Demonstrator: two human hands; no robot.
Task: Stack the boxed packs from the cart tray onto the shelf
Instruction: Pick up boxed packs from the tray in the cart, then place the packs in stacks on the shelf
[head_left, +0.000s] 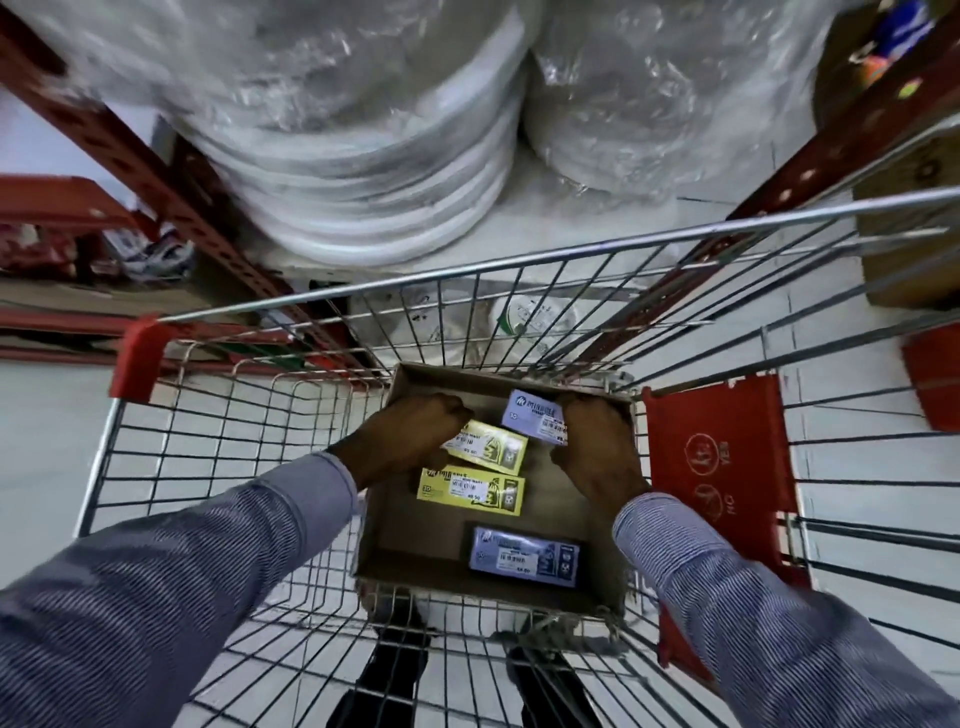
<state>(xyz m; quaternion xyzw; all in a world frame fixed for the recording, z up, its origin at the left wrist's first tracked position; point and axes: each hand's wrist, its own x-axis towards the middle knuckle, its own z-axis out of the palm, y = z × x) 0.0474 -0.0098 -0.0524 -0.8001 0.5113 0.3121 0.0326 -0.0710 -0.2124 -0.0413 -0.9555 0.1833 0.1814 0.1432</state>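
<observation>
A brown cardboard tray (415, 540) sits in the wire cart. Inside it lie two yellow boxed packs and two lilac ones. My left hand (410, 436) is curled over the left end of the upper yellow pack (498, 449). My right hand (597, 447) grips the right edge of the upper lilac pack (530, 413) at the tray's far right corner. The lower yellow pack (470, 488) and the lower lilac pack (524, 557) lie loose in the tray. The white shelf board (597, 228) runs just beyond the cart's front rim.
The cart's wire walls (234, 441) surround the tray, with a red child-seat flap (722, 467) on the right. Large plastic-wrapped stacks of white plates (363, 156) fill the shelf ahead. Red rack uprights (156, 171) flank it. A cardboard box (909, 234) stands at right.
</observation>
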